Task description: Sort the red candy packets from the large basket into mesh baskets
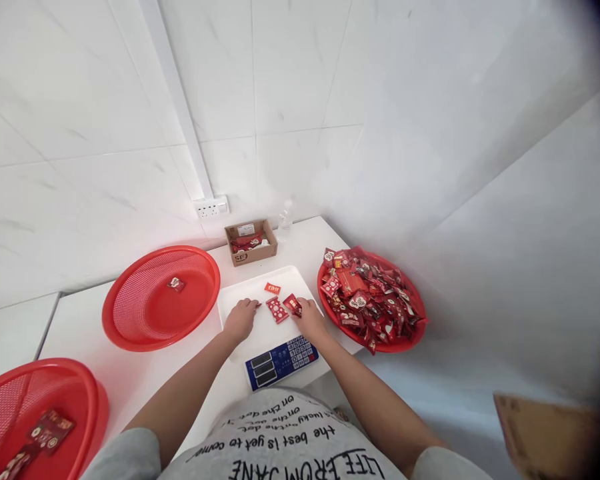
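Note:
My left hand (241,320) is over the left side of the white weighing tray (245,343), its fingertips pinched on a small red packet (259,305) that is mostly hidden. At the tray's right side my right hand (310,319) grips a dark red packet (293,305) between thumb and fingers. Between the hands lies a red packet with white dots (277,310). Behind it is a small orange-red packet (273,288). The tray belongs to a digital scale, whose blue keypad and display panel (281,362) faces me.
Right of the scale, a red basket (400,348) is heaped with red packets (373,293). On the left, one red basket (200,293) holds a single packet (177,285); another basket (97,407) holds a few. A cardboard box (253,255) and clear bottle (285,217) stand behind.

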### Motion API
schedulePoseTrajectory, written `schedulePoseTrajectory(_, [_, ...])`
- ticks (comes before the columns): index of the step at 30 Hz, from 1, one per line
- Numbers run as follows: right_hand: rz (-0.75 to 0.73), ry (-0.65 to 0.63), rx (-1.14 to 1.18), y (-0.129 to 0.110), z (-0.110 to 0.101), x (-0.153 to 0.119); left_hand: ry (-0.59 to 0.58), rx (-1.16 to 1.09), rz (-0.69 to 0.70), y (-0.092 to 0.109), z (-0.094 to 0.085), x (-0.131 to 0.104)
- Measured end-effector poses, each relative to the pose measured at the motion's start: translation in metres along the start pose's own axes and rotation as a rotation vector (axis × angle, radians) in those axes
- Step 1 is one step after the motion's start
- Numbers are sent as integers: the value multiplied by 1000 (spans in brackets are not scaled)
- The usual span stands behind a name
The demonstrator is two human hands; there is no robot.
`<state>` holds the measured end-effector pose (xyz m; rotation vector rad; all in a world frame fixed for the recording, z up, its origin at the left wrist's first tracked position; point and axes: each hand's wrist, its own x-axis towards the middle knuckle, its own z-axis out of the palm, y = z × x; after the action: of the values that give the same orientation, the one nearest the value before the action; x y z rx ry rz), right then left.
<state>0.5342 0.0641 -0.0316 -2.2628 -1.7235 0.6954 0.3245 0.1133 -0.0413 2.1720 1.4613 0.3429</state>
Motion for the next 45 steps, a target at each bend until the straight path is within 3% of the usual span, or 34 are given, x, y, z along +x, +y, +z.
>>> schedulePoseTrajectory(5, [50, -19, 57, 8, 2, 3, 215, -46, -225, -26, -40, -9])
schedulePoseTrajectory(9, [34, -16, 81, 11, 3, 5, 583, -22, -458, -45, -73, -17])
schedulePoseTrajectory(11, [27, -1, 114, 12, 2, 5, 704, -78, -450, -43, -76, -19])
schedulePoseTrajectory(13, [34, 17, 188, 11, 2, 5, 631, -195, -349, -30, -69, -20])
schedulePoseTrajectory(17, [6, 9, 499, -2, -3, -1, 239, -557, -290, 18, -34, -21])
schedulePoseTrajectory(20, [-165, -146, 709, -17, -6, -10, -78, -937, -298, 52, -12, -25])
schedulePoseTrajectory(22, [-269, -242, 742, -25, -5, -15, -194, -1207, -367, 62, -6, -28])
schedulePoseTrajectory(24, [-268, -221, 704, -28, -3, -17, -80, -1401, -515, 58, -9, -27])
schedulePoseTrajectory(27, [-147, -77, 521, -25, 3, -11, 289, -1560, -691, 33, -30, -20])
schedulePoseTrajectory(29, [-67, -35, 365, -20, 7, -5, 482, -1593, -706, 11, -50, -15])
schedulePoseTrajectory(32, [28, -38, 239, -17, 11, 3, 594, -1609, -721, -12, -73, -15])
schedulePoseTrajectory(35, [75, -61, 250, -18, 14, 8, 482, -1614, -794, -12, -72, -21])
schedulePoseTrajectory(40, [45, -95, 465, -28, 16, 7, 54, -1557, -895, 24, -30, -31])
schedulePoseTrajectory(43, [-34, -176, 657, -37, 16, 0, -153, -1543, -805, 43, -11, -36])
schedulePoseTrajectory(45, [-80, -275, 824, -41, 15, -6, -228, -1559, -727, 48, -6, -37])
